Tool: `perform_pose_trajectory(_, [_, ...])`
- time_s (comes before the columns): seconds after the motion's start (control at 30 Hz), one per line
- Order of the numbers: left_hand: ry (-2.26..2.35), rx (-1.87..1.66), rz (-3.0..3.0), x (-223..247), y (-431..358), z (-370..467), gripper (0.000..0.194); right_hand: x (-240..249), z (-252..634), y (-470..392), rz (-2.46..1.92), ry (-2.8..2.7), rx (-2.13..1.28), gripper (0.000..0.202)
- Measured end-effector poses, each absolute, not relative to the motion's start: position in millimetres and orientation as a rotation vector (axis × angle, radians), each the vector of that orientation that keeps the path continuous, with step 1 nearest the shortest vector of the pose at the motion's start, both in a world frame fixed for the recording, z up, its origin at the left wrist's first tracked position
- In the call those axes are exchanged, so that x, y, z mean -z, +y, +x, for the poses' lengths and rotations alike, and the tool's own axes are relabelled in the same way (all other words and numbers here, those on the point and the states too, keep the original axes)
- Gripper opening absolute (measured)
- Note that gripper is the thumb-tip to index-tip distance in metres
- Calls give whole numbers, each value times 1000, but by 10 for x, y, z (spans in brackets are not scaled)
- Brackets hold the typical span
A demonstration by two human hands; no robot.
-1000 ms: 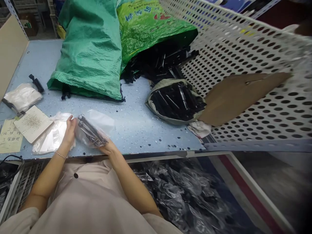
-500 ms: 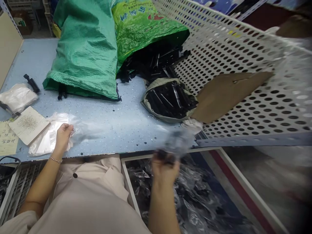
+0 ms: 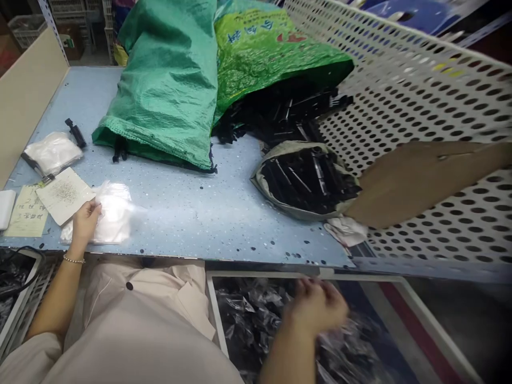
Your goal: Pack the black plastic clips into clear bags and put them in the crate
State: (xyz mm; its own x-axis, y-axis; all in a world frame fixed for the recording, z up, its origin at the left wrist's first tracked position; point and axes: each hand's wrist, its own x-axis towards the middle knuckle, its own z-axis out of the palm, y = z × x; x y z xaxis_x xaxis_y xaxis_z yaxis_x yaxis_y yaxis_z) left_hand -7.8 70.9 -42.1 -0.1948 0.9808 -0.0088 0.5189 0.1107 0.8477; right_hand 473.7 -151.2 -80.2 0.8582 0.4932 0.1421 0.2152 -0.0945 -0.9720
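Observation:
My left hand [image 3: 86, 220] pinches the edge of a clear plastic bag [image 3: 104, 205] at the top of a stack of flat clear bags [image 3: 116, 226] on the blue table. Above a low bin of bagged black parts [image 3: 252, 314], my right hand [image 3: 318, 305] is blurred, its fingers loosely bent and apart, with nothing visible in them. A grey-green sack [image 3: 266, 184] with its mouth rolled open holds black plastic parts [image 3: 308, 173], forward of my right hand.
Behind lie a green woven sack [image 3: 164, 90] and a printed green sack [image 3: 272, 53] spilling black parts. A white perforated basket wall [image 3: 424, 101] with brown cardboard [image 3: 416, 181] borders the right. At left are a speckled card [image 3: 66, 194], a handwritten note [image 3: 28, 213] and a wrapped bundle [image 3: 54, 153].
My right hand has moved rightward over the bin, and the bagged black part it held no longer shows in it. My left hand has moved across the bag stack. The view has shifted.

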Motion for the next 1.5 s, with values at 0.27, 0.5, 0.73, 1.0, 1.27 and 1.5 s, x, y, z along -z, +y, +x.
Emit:
perform_pose_trajectory(0.27, [2140, -1082, 1721, 276, 623, -566, 56, 560, 2114, 383, -1009, -2011, -747, 40])
perform_pose_trajectory(0.5, [2043, -1306, 999, 450, 650, -1197, 90, 772, 1195, 763, -1009, -2476, -603, 51])
perform_pose_trajectory(0.73, [1424, -1417, 715, 255, 868, -1108, 70, 815, 1111, 834, -952, -2488, -490, 51])
perform_pose_trajectory(1.0, [2251, -1050, 1449, 355, 454, -1008, 63, 744, 1299, 863, -962, -2282, -466, 33])
perform_pose_trajectory(1.27, [1712, -1143, 2028, 184, 1505, -177, 54, 640, 2998, 1539, -1629, -1609, -125, 43])
perform_pose_trajectory(1.5, [1774, -1139, 1866, -270, 3407, 690, 42, 465, 4104, 1899, -1795, -1372, -104, 41])
